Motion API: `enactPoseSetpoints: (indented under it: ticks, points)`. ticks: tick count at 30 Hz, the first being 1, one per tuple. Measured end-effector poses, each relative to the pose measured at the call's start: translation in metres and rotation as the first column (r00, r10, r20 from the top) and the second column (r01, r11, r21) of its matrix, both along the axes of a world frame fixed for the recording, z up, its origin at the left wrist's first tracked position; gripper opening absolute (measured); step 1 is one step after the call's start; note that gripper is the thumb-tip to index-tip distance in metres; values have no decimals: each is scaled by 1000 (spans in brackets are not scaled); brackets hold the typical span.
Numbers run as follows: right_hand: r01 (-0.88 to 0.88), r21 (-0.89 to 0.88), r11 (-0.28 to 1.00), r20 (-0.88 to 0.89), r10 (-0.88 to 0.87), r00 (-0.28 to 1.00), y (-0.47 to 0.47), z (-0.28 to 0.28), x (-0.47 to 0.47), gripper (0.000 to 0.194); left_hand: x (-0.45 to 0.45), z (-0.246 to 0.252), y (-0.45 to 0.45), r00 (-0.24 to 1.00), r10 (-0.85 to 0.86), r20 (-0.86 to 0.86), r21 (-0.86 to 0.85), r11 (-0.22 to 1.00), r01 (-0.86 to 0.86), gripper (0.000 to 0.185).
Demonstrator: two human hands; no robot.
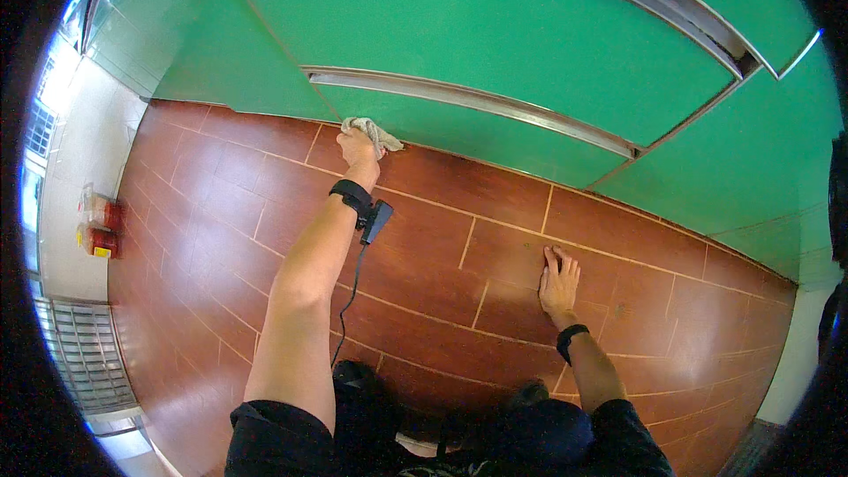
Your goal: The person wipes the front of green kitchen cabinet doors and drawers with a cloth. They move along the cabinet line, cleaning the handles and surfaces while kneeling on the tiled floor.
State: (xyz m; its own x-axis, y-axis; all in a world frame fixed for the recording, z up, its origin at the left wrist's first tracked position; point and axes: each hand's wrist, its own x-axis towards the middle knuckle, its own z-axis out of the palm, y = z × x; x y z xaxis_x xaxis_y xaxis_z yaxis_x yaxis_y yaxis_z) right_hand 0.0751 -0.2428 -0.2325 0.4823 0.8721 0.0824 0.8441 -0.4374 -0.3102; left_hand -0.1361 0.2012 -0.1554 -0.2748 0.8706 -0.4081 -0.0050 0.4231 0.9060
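My left hand (358, 152) is closed on a crumpled light grey cloth (372, 132), low against the bottom edge of the green cabinet front (424, 112), where it meets the floor. Part of the cloth sticks out to the right of my fingers. A black strap with a small dark device and a cable is on my left wrist. My right hand (560, 282) rests palm down on the reddish-brown tiled floor (424, 225), its fingers a little apart, holding nothing. A black band is round that wrist.
Metal handle channels (477, 101) run along the cabinet drawers. At the far left, containers with red contents (103, 242) stand by the white wall (73, 212), near a metal grille (86, 351). My knees are at the bottom of the view. A pale wall edge (782, 358) rises at the right.
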Motion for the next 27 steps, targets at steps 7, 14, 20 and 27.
enactPoseSetpoints:
  ticks: [7,14,20,27]
  points:
    - [-26,59,998,76,22,997,-1,4,-1,46,-20,32,6,962,-82,259,207,978,28,12]
    - [-6,43,999,52,3,999,-1,-2,0,48,-29,94,3,954,-138,265,435,900,9,20]
    - [2,9,1000,47,-3,999,-1,-4,0,49,0,68,-14,998,-46,38,447,894,24,30]
    - [-29,39,999,32,28,999,0,0,1,50,20,28,-28,927,67,-370,214,977,15,31]
